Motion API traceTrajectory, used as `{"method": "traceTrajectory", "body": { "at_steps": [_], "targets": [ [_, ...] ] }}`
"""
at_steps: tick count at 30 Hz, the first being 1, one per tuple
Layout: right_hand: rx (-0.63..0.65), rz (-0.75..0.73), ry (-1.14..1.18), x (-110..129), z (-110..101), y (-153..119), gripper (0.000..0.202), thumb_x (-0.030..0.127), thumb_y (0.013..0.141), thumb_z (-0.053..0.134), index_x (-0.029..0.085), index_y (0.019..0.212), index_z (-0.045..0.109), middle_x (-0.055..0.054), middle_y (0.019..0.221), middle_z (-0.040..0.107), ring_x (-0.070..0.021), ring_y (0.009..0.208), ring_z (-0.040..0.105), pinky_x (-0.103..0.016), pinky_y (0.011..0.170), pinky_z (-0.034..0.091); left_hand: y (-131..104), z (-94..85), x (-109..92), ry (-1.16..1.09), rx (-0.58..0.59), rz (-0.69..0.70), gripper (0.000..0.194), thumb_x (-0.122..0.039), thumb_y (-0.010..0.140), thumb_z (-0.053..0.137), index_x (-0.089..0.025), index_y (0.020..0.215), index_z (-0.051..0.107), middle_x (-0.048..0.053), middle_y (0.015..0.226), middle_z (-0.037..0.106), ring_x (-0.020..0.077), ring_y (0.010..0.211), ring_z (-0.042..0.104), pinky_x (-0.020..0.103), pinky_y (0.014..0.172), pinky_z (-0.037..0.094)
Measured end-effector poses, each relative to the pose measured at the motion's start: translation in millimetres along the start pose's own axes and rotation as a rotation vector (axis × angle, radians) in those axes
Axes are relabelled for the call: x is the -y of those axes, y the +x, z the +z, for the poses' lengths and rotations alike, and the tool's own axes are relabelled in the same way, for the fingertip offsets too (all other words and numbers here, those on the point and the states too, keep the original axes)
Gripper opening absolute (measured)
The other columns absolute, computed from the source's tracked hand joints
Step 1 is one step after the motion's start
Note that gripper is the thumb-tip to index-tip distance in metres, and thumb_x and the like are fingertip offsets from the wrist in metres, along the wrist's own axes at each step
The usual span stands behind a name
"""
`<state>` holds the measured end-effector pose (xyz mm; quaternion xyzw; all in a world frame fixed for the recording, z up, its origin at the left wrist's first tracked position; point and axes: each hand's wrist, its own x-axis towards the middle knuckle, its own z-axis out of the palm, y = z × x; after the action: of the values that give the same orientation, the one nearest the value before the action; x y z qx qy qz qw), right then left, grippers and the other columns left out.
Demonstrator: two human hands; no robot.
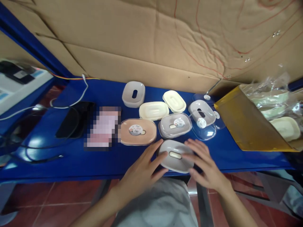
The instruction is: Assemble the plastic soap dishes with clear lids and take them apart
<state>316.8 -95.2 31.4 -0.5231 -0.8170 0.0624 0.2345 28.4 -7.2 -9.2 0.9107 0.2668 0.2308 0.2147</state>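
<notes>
Nearest, a light grey dish point(176, 164) lies close to the front edge of the blue table point(132, 167), a cream piece point(175, 154) showing through its slot. The left hand point(142, 173) touches its left side, fingers spread; the right hand point(208, 171) touches its right side, fingers likewise apart. Neither is closed in a grip. With so loose a hold, an uneven push could skew the dish or tip it over the edge, and the cream piece may sit crooked beneath it.

Just beyond, the peach dish point(125, 132) and covered grey dish point(165, 127) stand near enough to be knocked by the fingertips. To the right, a clear cover point(208, 134) overlaps the uncovered grey dish point(209, 111); catching its rim could scratch it or send it sliding.

Round white labels sit on the peach dish, the covered grey dish and the clear cover. They appear to carry barcodes, but the print is too small and blurred to read; no brand is legible.
</notes>
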Motion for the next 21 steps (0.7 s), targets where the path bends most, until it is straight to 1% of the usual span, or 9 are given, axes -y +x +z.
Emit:
{"method": "traceTrajectory", "body": {
  "at_steps": [2,4,5,7,10,12,14,18,21],
  "targets": [
    [-0.126,0.142,-0.147,-13.3,-13.0,7.7,0.047,0.031,0.105,0.06,0.032,0.152,0.056,-0.012,0.166,0.053,-0.0356,0.157,0.048,-0.064,0.125,0.041,0.3,-0.8,-0.2,0.003,-0.001,0.008,0.04,-0.04,0.112,0.059,-0.024,0.149,0.054,0.017,0.174,0.04,0.0337,0.159,0.046,0.057,0.123,0.055],
    [-0.194,0.311,-0.33,-29.4,-19.7,16.5,0.055,0.036,0.106,0.064,0.032,0.159,0.05,-0.016,0.171,0.046,-0.0413,0.158,0.045,-0.068,0.124,0.038,0.5,-1.2,-0.5,0.001,-0.001,0.003,0.04,-0.04,0.112,0.06,-0.025,0.149,0.054,0.016,0.174,0.041,0.0337,0.159,0.047,0.057,0.123,0.055],
    [-0.19,0.371,-0.401,-37.4,-19.9,20.3,0.061,0.041,0.106,0.065,0.031,0.163,0.046,-0.018,0.173,0.041,-0.0445,0.158,0.043,-0.071,0.124,0.036,0.5,-1.2,-0.6,-0.002,0.002,-0.003,0.04,-0.04,0.112,0.06,-0.025,0.149,0.055,0.016,0.173,0.041,0.0338,0.158,0.048,0.057,0.123,0.055],
    [-0.142,0.433,-0.479,-50.9,-16.0,24.9,0.069,0.049,0.105,0.066,0.029,0.166,0.041,-0.021,0.176,0.036,-0.0485,0.158,0.042,-0.076,0.122,0.036,0.4,-0.7,-0.8,-0.009,0.005,-0.015,0.04,-0.041,0.112,0.06,-0.026,0.149,0.055,0.015,0.173,0.043,0.0338,0.158,0.049,0.056,0.123,0.055],
    [-0.139,0.459,-0.467,-58.8,-10.0,20.0,0.065,0.049,0.105,0.066,0.028,0.163,0.046,-0.022,0.171,0.044,-0.0471,0.153,0.048,-0.073,0.118,0.044,0.3,0.0,-0.5,-0.002,0.004,-0.006,0.041,-0.041,0.112,0.06,-0.024,0.149,0.055,0.017,0.17,0.045,0.0339,0.157,0.049,0.055,0.122,0.056],
    [-0.189,0.469,-0.414,-55.5,-11.5,6.9,0.064,0.049,0.103,0.068,0.028,0.16,0.049,-0.021,0.167,0.049,-0.0444,0.152,0.051,-0.068,0.117,0.048,0.4,0.1,-0.3,0.012,0.003,0.007,0.041,-0.042,0.113,0.058,-0.023,0.149,0.054,0.018,0.169,0.045,0.0342,0.156,0.05,0.055,0.121,0.056],
    [-0.222,0.485,-0.356,-48.3,-15.7,-13.0,0.065,0.051,0.101,0.07,0.029,0.159,0.05,-0.019,0.165,0.051,-0.0425,0.153,0.051,-0.067,0.119,0.047,0.9,-0.2,-0.2,0.018,-0.001,0.014,0.041,-0.042,0.113,0.056,-0.023,0.15,0.054,0.019,0.169,0.044,0.0342,0.156,0.05,0.055,0.121,0.056],
    [-0.25,0.603,-0.295,-36.5,-17.6,-59.0,0.062,0.055,0.1,0.07,0.028,0.153,0.053,-0.019,0.164,0.053,-0.043,0.154,0.05,-0.069,0.119,0.046,2.1,-1.1,-0.4,0.008,-0.007,0.012,0.041,-0.041,0.113,0.057,-0.023,0.149,0.054,0.018,0.169,0.044,0.0337,0.156,0.05,0.054,0.123,0.055],
    [-0.232,0.657,-0.294,-37.0,-14.3,-79.8,0.059,0.057,0.101,0.066,0.028,0.151,0.054,-0.02,0.162,0.055,-0.0445,0.153,0.051,-0.073,0.117,0.045,2.9,-1.6,-0.5,-0.009,-0.007,0.008,0.04,-0.041,0.113,0.057,-0.024,0.149,0.054,0.017,0.169,0.045,0.0334,0.156,0.05,0.054,0.123,0.055]
  ]
}}
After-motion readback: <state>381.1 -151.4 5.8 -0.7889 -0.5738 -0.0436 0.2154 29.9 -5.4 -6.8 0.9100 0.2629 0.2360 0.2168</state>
